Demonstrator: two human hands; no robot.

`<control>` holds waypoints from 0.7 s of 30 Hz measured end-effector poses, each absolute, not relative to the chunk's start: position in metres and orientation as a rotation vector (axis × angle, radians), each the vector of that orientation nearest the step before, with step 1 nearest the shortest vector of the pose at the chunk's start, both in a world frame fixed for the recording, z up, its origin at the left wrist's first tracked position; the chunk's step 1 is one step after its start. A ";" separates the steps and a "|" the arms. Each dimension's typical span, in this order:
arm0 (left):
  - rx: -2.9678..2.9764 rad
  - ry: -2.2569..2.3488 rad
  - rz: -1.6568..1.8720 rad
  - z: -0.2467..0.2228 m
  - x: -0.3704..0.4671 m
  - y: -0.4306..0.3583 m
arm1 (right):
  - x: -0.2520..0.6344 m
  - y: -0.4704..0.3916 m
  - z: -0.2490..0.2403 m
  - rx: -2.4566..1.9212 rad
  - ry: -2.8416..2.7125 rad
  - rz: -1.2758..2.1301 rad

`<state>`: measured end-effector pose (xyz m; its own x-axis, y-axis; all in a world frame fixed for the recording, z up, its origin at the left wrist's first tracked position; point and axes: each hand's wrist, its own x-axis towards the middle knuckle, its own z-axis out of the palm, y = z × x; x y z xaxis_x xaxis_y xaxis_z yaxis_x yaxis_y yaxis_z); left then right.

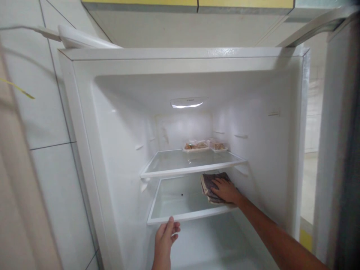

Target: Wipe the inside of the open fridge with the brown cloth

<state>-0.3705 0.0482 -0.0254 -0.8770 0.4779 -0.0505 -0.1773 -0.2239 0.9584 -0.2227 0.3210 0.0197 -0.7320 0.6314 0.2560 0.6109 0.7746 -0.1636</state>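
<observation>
On the lower glass shelf point(171, 204) of an open fridge lies a folded dark grey-brown cloth point(208, 183) with pale edges, at the right side. My right hand point(226, 190) holds the cloth against the glass, its fingers spread over the top. My left hand point(168, 233) is at the shelf's white front edge, thumb up at the rim and fingers loosely curled and apart below it. Nothing shows in that hand, and whether the thumb touches the rim is unclear. A small dark speck point(182, 194) sits on the glass left of the cloth.
An upper glass shelf point(168, 162) sits above the cloth, carrying two wrapped food trays point(196, 146) at its back right. The fridge's side walls point(118, 157) flank both arms. A fridge door point(334, 150) stands open at right. Yellow-fronted cabinets point(146, 3) hang overhead.
</observation>
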 end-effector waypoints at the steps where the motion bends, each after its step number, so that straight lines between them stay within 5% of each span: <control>1: 0.353 1.616 2.141 -0.027 -0.371 0.049 | -0.229 0.328 0.020 -0.955 -2.673 0.102; 12: 0.414 1.571 2.091 -0.046 -0.380 0.053 | -0.280 0.358 0.032 -1.045 -2.668 0.169; 21: 0.435 1.558 2.095 -0.052 -0.382 0.056 | -0.361 0.270 0.046 -0.968 -2.782 0.331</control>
